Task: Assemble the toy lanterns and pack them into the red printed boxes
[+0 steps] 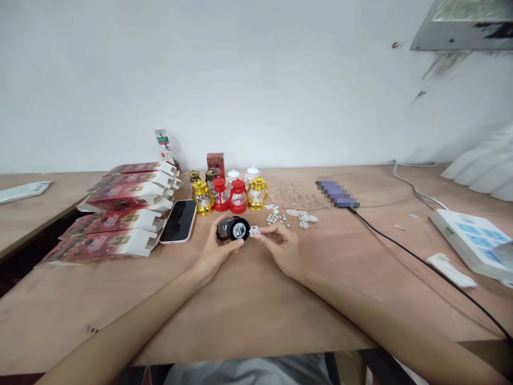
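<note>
My left hand (213, 249) is closed round a small black mini lantern (232, 229), tipped so its round base with a pale recessed compartment faces me. Between the thumb and fingers of my right hand (284, 247) is a small white plastic piece (254, 231), held right beside the lantern's base; whether they touch I cannot tell. Behind my hands stand several more lanterns: red ones (238, 197), gold ones (257, 193), white ones (252, 172) and dark bronze ones (194, 176). Past my right hand lie round button cells (273, 218) and loose white plastic pieces (303, 217).
Flattened red boxes (120, 219) overlap at the left beside a phone (178, 221). Thin wire pieces (298, 199) lie behind the white pieces. To the right are a cabled dark phone (337, 193) and a white box-shaped device (473, 240). A bottle (165, 147) stands near the wall.
</note>
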